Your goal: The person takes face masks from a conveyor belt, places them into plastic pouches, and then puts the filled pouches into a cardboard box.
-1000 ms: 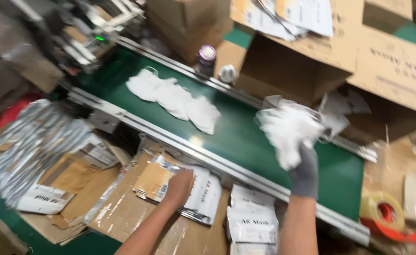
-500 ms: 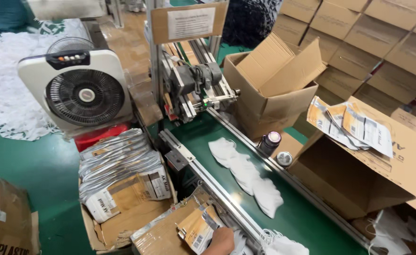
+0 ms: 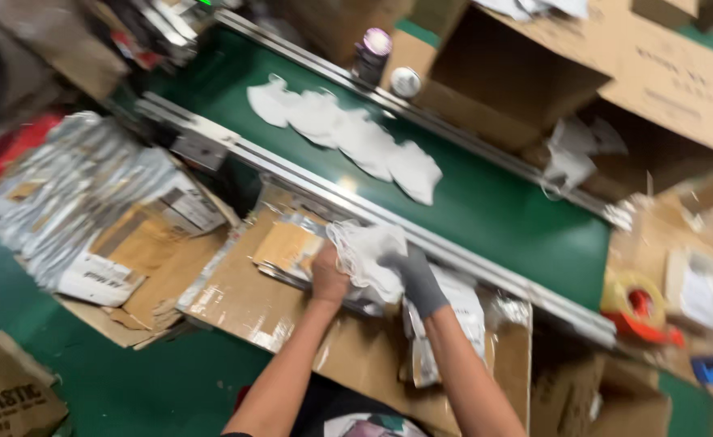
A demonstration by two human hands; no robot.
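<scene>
On the cardboard-covered tabletop (image 3: 243, 295), the bare left hand (image 3: 329, 277) and grey-gloved right hand (image 3: 415, 279) both clutch a white fabric bundle (image 3: 366, 252). Beyond, white pieces (image 3: 348, 137) lie along the green conveyor belt (image 3: 486, 202); open cardboard boxes (image 3: 615, 73) stand behind.

Open green belt (image 3: 494, 202) right of the white pieces (image 3: 348, 133); cardboard boxes (image 3: 583, 73) crowding its far rail.

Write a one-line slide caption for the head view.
Both hands, left bare and right gloved, hold a white mask beside a green conveyor.
</scene>
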